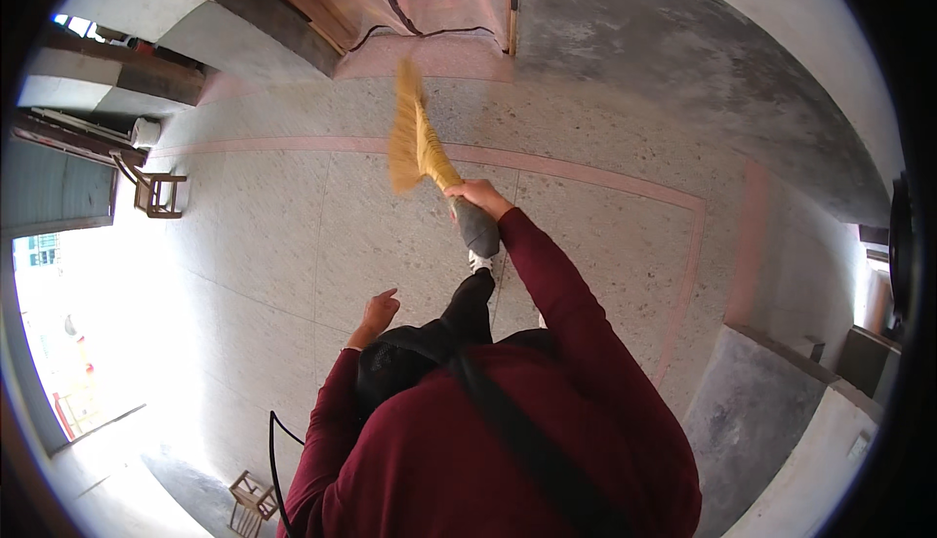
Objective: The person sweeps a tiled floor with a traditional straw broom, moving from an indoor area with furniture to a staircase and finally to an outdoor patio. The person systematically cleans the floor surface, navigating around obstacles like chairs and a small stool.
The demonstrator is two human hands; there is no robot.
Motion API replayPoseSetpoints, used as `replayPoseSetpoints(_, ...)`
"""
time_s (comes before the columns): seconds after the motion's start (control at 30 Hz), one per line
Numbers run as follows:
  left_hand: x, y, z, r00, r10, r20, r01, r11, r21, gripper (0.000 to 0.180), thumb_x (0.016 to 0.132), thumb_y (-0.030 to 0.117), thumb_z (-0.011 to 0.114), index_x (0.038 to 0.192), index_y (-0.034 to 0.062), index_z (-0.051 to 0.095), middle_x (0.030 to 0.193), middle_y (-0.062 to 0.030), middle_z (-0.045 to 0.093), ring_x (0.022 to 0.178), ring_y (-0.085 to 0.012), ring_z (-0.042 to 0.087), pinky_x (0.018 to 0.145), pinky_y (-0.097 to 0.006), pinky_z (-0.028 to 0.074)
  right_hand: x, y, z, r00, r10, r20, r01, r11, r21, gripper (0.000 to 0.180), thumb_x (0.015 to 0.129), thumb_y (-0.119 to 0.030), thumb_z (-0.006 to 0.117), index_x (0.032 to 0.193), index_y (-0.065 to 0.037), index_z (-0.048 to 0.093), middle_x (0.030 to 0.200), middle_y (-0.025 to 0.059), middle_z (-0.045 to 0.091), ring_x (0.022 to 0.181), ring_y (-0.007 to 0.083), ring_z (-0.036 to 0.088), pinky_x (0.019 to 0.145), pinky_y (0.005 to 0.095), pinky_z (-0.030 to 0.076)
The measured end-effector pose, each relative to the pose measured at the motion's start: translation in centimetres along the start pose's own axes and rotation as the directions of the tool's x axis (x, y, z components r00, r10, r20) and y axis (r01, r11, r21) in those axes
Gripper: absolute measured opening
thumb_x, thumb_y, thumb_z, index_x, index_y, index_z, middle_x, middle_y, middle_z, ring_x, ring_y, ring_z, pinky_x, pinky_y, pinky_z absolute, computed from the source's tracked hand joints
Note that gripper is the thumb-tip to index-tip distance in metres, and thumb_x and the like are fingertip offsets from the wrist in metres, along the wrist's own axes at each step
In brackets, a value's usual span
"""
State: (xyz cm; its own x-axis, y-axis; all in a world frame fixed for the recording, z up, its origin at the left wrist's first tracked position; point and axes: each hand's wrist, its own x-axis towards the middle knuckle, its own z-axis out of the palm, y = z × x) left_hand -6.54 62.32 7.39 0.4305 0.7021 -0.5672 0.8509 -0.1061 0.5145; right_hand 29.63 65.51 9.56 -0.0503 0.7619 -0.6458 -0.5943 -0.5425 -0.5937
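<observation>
A straw broom (427, 143) with yellow bristles and a grey handle end is in the middle of the view. Its head points ahead of me and fans out to the left. My right hand (478, 197), on an outstretched arm in a dark red sleeve, is wrapped round the broom between the yellow binding and the grey end. Hanging low to the left of my body, my left hand (377, 318) holds nothing; one finger is stretched out. A white shoe (480, 260) shows under the broom's grey end.
The speckled stone floor (264, 236) carries a pink border strip (586, 179). Ahead is a doorway with a sheer curtain (439, 1). A wooden chair (156, 187) stands at the far left, and a wooden stool (253, 497) at the lower left. A grey wall (673, 60) rises at the right.
</observation>
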Motion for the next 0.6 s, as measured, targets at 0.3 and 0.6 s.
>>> replayPoseSetpoints(0.3, 7.8, -0.6, -3.1, 0.98, 0.085, 0.178, -0.092, 0.995, 0.029, 0.038, 0.074, 0.019, 0.054, 0.108, 0.0019, 0.056, 0.069, -0.0201, 0.058, 0.065, -0.0232, 0.061, 0.06, -0.033, 0.047, -15.0, 0.1, -11.2, 0.944, 0.153, -0.292, -0.037, 0.929, 0.368, 0.029, 0.079, -0.02, 0.058, 0.098, 0.0, 0.049, 0.073, 0.0082, 0.054, 0.059, 0.014, 0.054, 0.051, 0.0244, 0.045)
replayPoseSetpoints(0.6, 18.4, 9.5, -2.0, 0.876, 0.319, 0.361, -0.397, 0.902, 0.168, 0.038, 0.074, 0.019, 0.051, 0.108, 0.0025, 0.056, 0.075, -0.0221, 0.059, 0.07, -0.0275, 0.061, 0.062, -0.034, 0.047, -22.7, 4.9, -15.2, 0.787, 0.012, -0.617, 0.206, 0.938, 0.28, 0.028, 0.078, -0.014, 0.057, 0.102, -0.002, 0.049, 0.066, 0.0081, 0.054, 0.048, 0.0172, 0.053, 0.042, 0.0298, 0.046)
